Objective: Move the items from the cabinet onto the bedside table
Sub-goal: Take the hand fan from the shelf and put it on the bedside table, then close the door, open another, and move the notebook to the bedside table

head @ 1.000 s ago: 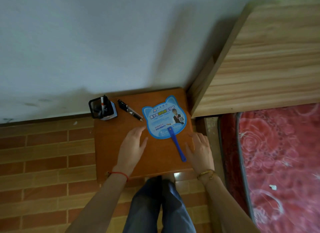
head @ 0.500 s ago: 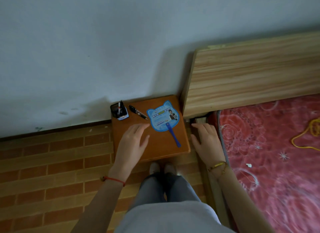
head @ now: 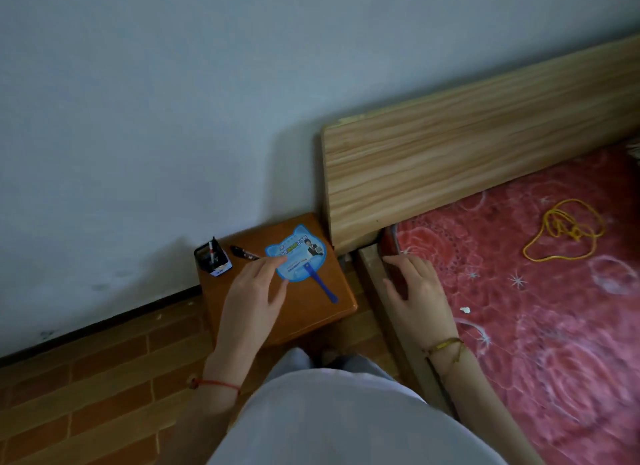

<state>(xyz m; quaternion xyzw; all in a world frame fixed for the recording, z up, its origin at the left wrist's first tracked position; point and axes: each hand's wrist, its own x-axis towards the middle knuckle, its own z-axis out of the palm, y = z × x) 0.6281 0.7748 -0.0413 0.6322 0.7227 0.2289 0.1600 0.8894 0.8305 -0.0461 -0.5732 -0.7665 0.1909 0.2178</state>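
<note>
Head view looks down on my left hand [head: 254, 293], fingers spread wide and empty above the surface [head: 301, 319]. On it lie a blue fan [head: 298, 256], a pen [head: 242, 252] at its nine o'clock, then a pen holder [head: 213, 259]. My right hand [head: 417, 288], fingers loosely parted, rests on the red mattress [head: 536, 308] edge.

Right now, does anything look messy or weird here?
A tangled yellow cord lies loose on the red mattress, with a small white scrap nearby. On the table, the fan lies askew.
</note>
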